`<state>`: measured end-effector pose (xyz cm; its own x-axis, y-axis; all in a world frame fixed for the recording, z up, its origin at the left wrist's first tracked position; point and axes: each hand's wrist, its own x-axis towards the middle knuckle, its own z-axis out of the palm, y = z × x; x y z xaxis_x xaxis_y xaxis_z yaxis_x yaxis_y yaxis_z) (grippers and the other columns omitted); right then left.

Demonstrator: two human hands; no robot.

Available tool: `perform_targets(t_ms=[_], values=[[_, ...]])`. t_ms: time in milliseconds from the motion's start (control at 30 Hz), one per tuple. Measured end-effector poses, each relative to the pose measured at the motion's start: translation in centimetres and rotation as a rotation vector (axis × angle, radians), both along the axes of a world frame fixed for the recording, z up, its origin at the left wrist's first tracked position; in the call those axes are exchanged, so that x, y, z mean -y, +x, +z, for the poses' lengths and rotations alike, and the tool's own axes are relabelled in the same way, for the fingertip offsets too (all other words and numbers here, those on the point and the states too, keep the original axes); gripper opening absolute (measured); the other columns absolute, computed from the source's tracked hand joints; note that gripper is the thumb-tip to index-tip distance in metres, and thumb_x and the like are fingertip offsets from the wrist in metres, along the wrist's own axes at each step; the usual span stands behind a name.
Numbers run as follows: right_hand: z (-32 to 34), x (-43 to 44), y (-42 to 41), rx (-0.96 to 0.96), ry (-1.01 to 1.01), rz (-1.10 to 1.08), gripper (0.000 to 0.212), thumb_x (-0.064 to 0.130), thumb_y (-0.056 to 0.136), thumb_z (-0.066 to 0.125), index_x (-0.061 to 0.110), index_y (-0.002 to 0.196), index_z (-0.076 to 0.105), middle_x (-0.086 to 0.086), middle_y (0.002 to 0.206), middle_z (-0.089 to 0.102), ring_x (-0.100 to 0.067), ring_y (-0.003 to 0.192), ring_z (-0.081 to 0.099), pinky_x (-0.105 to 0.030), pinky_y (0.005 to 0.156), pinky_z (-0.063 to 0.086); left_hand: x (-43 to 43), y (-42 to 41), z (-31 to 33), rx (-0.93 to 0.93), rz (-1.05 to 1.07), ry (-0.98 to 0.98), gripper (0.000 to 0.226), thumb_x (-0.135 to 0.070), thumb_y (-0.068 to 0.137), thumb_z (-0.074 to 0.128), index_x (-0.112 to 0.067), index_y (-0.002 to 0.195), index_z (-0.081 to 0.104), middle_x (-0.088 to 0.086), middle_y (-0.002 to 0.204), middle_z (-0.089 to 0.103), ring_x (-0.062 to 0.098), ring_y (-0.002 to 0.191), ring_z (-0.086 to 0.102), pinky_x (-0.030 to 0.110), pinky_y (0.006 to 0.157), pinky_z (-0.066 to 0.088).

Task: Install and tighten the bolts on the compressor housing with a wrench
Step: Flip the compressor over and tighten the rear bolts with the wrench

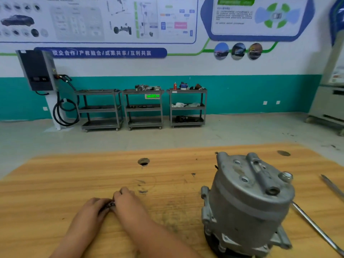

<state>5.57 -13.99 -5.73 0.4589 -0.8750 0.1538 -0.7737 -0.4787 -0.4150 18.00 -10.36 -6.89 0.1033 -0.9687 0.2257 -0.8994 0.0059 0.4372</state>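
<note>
A grey metal compressor housing (247,203) stands upright on the wooden table (74,175), right of centre. One bolt (285,176) sits in its top face at the right; other holes in that face are bare. My left hand (93,208) and my right hand (126,201) meet on the table well left of the housing, their fingers curled around small dark pieces (111,204), mostly hidden between them. A long metal wrench handle (316,228) lies on the table to the right of the housing.
A second slim metal tool (333,185) lies at the table's right edge. Round holes (143,162) pierce the tabletop. Beyond the table are three grey carts (143,108), a wall charger (39,71) with cables, and a cabinet (329,105) at right.
</note>
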Motion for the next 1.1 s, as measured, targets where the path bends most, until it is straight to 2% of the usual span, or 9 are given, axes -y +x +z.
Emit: perform_targets(t_ms=[233,367,467,533,600,667,833,967,1100], values=[[0.8,-5.1,-5.1,-0.018,0.028,-0.054,0.026,0.013,0.096,0.047,-0.001,0.117,0.048,-0.025,0.115,0.049,-0.041,0.106,0.05,-0.045,0.086,0.044,-2.0,-3.2,0.7,-0.093,0.062,-0.018,0.015,-0.006,0.088,0.066,0.002,0.1,0.069,0.02,0.1,0.071,0.036,0.096,0.064,0.036,0.079,0.042],[3.7,-11.8,-8.7,0.27,0.193,0.005,0.027,0.022,0.091,0.057,0.005,0.112,0.059,-0.018,0.11,0.061,-0.027,0.098,0.059,-0.031,0.086,0.045,-2.1,-5.0,1.1,-0.162,0.125,0.047,0.02,-0.008,0.092,0.061,0.003,0.108,0.066,0.021,0.107,0.069,0.035,0.105,0.062,0.034,0.08,0.041],[7.3,-17.9,-15.0,0.541,0.462,0.266,0.022,0.019,0.09,0.06,0.012,0.076,0.075,0.007,0.067,0.067,0.006,0.059,0.055,-0.006,0.064,0.04,-2.2,-6.4,1.4,-0.243,0.108,0.046,0.018,-0.01,0.094,0.059,0.0,0.108,0.065,0.017,0.102,0.07,0.031,0.098,0.063,0.031,0.069,0.036],[11.1,-21.9,-19.9,0.609,0.522,0.289,0.034,0.022,0.087,0.063,0.026,0.055,0.073,0.015,0.055,0.065,0.006,0.053,0.058,-0.004,0.063,0.041,-2.3,-7.1,1.7,-0.323,0.08,0.016,0.015,-0.008,0.095,0.055,-0.001,0.106,0.063,0.01,0.086,0.069,0.026,0.078,0.061,0.027,0.06,0.037],[14.8,-22.5,-24.2,0.859,0.277,0.128,0.01,0.028,0.071,0.076,0.038,0.07,0.074,0.012,0.072,0.071,0.003,0.067,0.064,-0.006,0.065,0.045,-2.6,-7.8,2.2,-0.455,0.06,-0.015,0.014,-0.004,0.096,0.051,0.001,0.104,0.062,0.007,0.072,0.063,0.025,0.064,0.053,0.028,0.057,0.038],[16.7,-21.6,-29.2,1.021,0.071,-0.049,0.02,0.032,0.063,0.084,0.034,0.081,0.074,0.007,0.075,0.072,0.003,0.064,0.063,-0.009,0.058,0.046,-3.0,-8.6,3.3,-0.577,0.057,-0.032,0.016,-0.005,0.099,0.045,-0.001,0.102,0.061,0.008,0.068,0.056,0.024,0.06,0.046,0.033,0.057,0.034],[20.6,-13.3,-34.2,1.001,0.415,-0.272,0.024,0.023,0.066,0.07,0.006,0.083,0.067,0.0,0.059,0.058,-0.008,0.053,0.053,-0.015,0.045,0.045,-4.1,-13.6,10.8,-0.669,-0.149,-0.086,0.02,-0.016,0.1,0.045,-0.012,0.091,0.062,0.002,0.069,0.045,0.019,0.06,0.037,0.032,0.056,0.026],[20.6,-9.4,-34.3,0.892,0.6,-0.308,0.01,0.013,0.083,0.067,0.005,0.08,0.064,-0.001,0.055,0.052,-0.006,0.044,0.052,-0.015,0.042,0.045,-5.6,-19.2,17.6,-0.541,-0.402,-0.184,0.018,-0.023,0.094,0.054,-0.021,0.082,0.067,-0.012,0.059,0.054,0.004,0.056,0.047,0.029,0.057,0.035],[20.5,-8.2,-34.1,0.747,0.608,-0.322,0.013,0.016,0.082,0.07,0.007,0.074,0.065,-0.002,0.052,0.055,-0.009,0.044,0.051,-0.016,0.04,0.043,-5.7,-23.2,21.4,-0.329,-0.521,-0.073,0.018,-0.027,0.093,0.056,-0.021,0.078,0.066,-0.016,0.048,0.051,-0.006,0.039,0.044,0.01,0.038,0.029]])
